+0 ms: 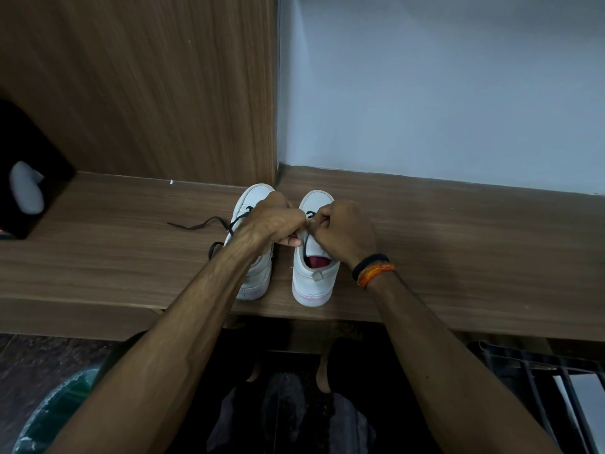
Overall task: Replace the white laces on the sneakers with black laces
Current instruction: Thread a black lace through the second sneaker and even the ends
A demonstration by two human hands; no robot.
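Note:
Two white sneakers stand side by side on a wooden shelf, toes toward the wall. The left sneaker carries a black lace whose loose ends trail leftward over the shelf. The right sneaker has a red lining and a black lace showing near its toe eyelets. My left hand reaches across the left sneaker and grips at the right sneaker's lacing. My right hand, with a black and orange wristband, pinches the lace over the same shoe's tongue. The fingertips hide the exact lace section held.
A wooden panel rises behind the shelf's left half, a pale wall behind the right. A black box with a grey object sits at the far left. Below the shelf's edge are a dark floor, my feet and a metal rack.

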